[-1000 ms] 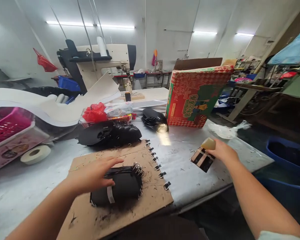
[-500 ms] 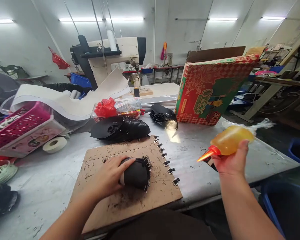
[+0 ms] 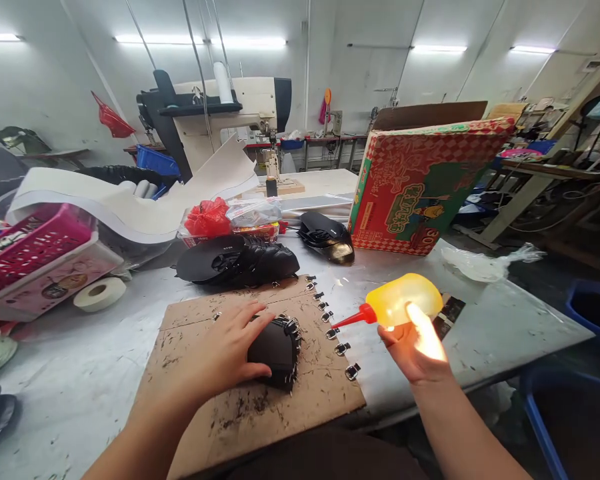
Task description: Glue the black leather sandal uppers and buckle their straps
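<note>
My right hand point(image 3: 420, 350) is wrapped round a squeeze bottle point(image 3: 404, 300) of yellow liquid, tipped on its side. Its red nozzle points left, close to a row of small black straps with metal buckles point(image 3: 342, 348) along the cardboard's right edge. My left hand point(image 3: 233, 350) lies with fingers stretched out over a stack of black pieces point(image 3: 273, 353) with buckles at its far right corner; it rests on or just above the stack, partly covering it. Under the stack is a scuffed cardboard sheet point(image 3: 190, 427).
Piles of black shoe parts point(image 3: 240, 260) lie behind the cardboard. A red and green carton point(image 3: 425, 193) stands at the back right, a sewing machine point(image 3: 250, 100) at the back. Left are a tape roll point(image 3: 100, 295) and a pink basket point(image 3: 35, 253); blue bins point(image 3: 545, 413) stand right.
The bottle in my right hand has moved left, towards the buckled straps. My left hand has loosened from the stack, its fingers now spread more. The view has shifted slightly.
</note>
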Demonstrator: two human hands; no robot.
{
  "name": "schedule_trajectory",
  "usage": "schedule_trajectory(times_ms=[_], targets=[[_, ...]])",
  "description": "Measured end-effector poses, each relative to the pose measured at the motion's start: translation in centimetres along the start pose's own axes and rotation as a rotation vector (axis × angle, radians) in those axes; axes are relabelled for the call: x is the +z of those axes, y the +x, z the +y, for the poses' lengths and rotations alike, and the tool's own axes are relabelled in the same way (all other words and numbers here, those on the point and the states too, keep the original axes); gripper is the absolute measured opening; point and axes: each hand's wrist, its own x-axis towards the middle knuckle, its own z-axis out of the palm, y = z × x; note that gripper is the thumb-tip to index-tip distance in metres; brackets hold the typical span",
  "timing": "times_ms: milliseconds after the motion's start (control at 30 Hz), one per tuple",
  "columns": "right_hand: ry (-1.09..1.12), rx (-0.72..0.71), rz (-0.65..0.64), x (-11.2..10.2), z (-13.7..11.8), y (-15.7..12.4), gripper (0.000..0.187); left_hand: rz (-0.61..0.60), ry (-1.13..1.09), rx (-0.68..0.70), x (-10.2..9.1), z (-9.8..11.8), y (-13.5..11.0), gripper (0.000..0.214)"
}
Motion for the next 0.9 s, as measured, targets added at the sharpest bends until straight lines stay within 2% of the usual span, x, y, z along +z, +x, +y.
schedule_trajectory(times_ms=[67, 133, 267, 367, 500, 600, 767, 900], targets=[[0.033, 0.059, 0.009, 0.2, 0.2, -0.5, 0.027, 0.186, -0.152, -0.048, 0.7, 1.0, -1.3, 0.039], [0.086, 0.110, 0.009, 0.5, 0.3, -0.9, 0.031, 0.287, -0.421, -0.186, 2.2, 1.8, -2.6, 0.021], [0.237, 0.218, -0.070, 2.4, 0.9, -1.1, 0.037, 0.337, -1.163, -0.667, 6.5, 2.8, -4.3, 0.030], [0.349, 0.297, -0.156, 5.3, 2.0, -1.2, 0.044, 0.379, -1.470, -0.834, 8.3, 3.5, -4.8, 0.036], [0.376, 0.438, -0.270, 9.6, 4.2, -1.4, 0.052, 0.493, -1.625, -0.963, 7.8, 4.0, -5.1, 0.040], [0.315, 0.524, -0.357, 11.6, 5.5, -1.6, 0.053, 0.552, -1.677, -0.982, 6.8, 4.1, -5.6, 0.041], [0.303, 0.562, -0.419, 12.1, 6.2, -2.0, 0.050, 0.553, -1.745, -0.957, 5.6, 3.8, -6.2, 0.033], [0.329, 0.568, -0.403, 11.5, 6.0, -2.3, 0.050, 0.526, -1.800, -0.936, 4.7, 3.4, -5.2, 0.026]])
